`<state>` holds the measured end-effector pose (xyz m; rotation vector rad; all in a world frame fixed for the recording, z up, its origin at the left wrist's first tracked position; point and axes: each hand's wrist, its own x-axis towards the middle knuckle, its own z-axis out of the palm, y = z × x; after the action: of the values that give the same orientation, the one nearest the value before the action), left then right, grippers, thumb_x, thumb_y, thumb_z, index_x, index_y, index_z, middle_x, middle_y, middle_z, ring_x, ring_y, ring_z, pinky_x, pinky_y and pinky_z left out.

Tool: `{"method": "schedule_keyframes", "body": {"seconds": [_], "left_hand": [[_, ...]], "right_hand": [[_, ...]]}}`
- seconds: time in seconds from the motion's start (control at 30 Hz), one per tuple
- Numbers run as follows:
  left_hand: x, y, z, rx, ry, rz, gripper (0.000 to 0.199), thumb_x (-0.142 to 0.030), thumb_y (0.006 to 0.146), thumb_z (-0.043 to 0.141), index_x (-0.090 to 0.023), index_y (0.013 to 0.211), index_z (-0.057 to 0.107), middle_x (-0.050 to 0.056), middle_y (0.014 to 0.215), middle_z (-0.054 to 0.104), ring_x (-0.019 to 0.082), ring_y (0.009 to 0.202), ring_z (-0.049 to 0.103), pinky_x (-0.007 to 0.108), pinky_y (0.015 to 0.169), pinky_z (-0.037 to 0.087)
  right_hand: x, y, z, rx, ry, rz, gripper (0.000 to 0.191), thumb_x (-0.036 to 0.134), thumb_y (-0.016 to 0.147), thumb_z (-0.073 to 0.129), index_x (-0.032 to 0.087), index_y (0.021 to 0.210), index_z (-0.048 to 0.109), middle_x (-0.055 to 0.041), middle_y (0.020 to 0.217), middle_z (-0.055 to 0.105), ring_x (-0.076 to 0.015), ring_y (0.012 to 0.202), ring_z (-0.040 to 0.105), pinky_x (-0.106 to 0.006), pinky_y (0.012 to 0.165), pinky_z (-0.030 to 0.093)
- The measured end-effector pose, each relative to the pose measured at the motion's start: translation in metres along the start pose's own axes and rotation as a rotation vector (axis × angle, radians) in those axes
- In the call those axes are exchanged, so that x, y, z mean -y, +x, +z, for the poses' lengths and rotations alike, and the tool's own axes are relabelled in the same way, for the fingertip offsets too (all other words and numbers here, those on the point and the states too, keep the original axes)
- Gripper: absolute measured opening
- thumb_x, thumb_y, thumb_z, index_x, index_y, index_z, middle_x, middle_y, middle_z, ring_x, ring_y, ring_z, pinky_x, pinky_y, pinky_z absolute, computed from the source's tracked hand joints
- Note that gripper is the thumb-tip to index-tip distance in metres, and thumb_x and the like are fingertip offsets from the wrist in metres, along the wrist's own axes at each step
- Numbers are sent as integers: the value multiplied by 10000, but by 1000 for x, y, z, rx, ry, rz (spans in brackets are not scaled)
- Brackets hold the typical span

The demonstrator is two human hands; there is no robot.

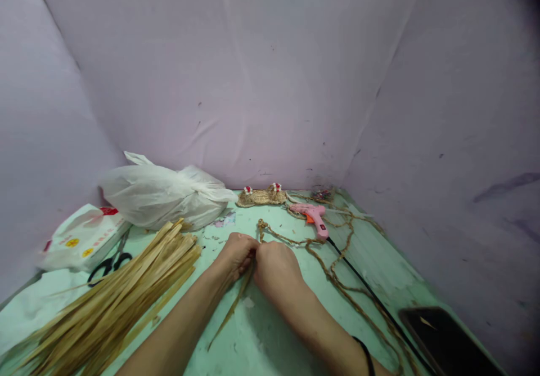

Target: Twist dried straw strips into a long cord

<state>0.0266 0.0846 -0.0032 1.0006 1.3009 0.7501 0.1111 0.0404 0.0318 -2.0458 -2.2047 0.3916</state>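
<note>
My left hand [239, 255] and my right hand [274, 263] meet over the green table [236, 336]. Both are closed on a tan fiber strand [232, 311], whose loose tail hangs down between my wrists. Just beyond my fingertips, a twisted cord [278, 234] with a small knot at its end runs off to the right. My fingers hide the exact place where strand and cord come together. To the left of my left arm lies a bundle of dry flat fibers [126, 291].
A pink glue gun [314, 215] with a black cable lies right of center. Behind are woven slippers [261, 197] and a white plastic bag [164, 196]. Black-handled scissors [110, 264] and a tissue pack [86, 238] lie left; a phone [447, 336] lies front right.
</note>
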Motion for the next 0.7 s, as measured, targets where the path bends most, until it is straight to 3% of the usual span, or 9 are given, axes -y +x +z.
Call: {"method": "schedule_keyframes", "body": {"seconds": [0.1,0.17,0.23,0.33,0.4,0.47,0.53,0.7], "left_hand": [[-2,1,-5,50,49,-32,167,-161,465,476,-189,431,315,-87,303,254,20,258,158,182,301,50],[-4,3,-9,94,76,-45,172,-182,473,495,-187,446,324,-93,319,252,14,270,149,180,309,40],[-5,4,-13,142,90,-48,186,-203,475,506,-188,455,322,-100,336,236,11,278,141,181,313,33],[-5,7,-17,193,123,-47,145,-223,482,505,-181,464,368,-98,345,244,15,278,145,186,310,37],[-4,8,-19,224,169,-39,96,-237,500,499,-163,483,441,-87,342,282,21,275,160,191,309,50],[-3,9,-20,223,217,-38,87,-237,514,490,-150,506,492,-79,336,302,29,274,174,194,313,63],[-2,9,-20,190,259,-15,73,-214,513,484,-145,508,508,-79,324,300,36,281,185,197,325,78],[-6,7,-17,147,420,149,86,-118,495,460,-117,454,536,-45,350,380,45,353,259,192,381,178]], "right_hand": [[-14,5,-2,-51,174,15,110,212,679,592,132,692,667,-151,715,657,-215,713,595,-250,595,372],[-27,14,-3,-86,328,59,188,275,723,550,139,623,634,-123,675,648,-191,671,578,-243,571,365],[-37,23,-2,-75,617,146,240,276,768,482,136,610,599,-90,643,630,-148,595,553,-223,528,362],[-42,33,6,107,1115,301,187,189,764,449,121,625,554,-43,557,574,-95,461,492,-196,459,361],[-39,35,14,249,1288,338,179,135,738,443,115,584,532,-27,482,528,-86,401,460,-200,435,370],[-36,35,20,299,1351,340,180,99,700,451,113,535,521,-17,439,502,-81,374,446,-209,435,394],[-35,34,24,268,1362,318,163,85,657,475,110,503,525,-7,425,493,-65,352,414,-195,407,384],[-38,35,28,198,1233,299,143,97,588,502,114,451,541,41,332,402,-24,296,250,-165,306,154]]}}
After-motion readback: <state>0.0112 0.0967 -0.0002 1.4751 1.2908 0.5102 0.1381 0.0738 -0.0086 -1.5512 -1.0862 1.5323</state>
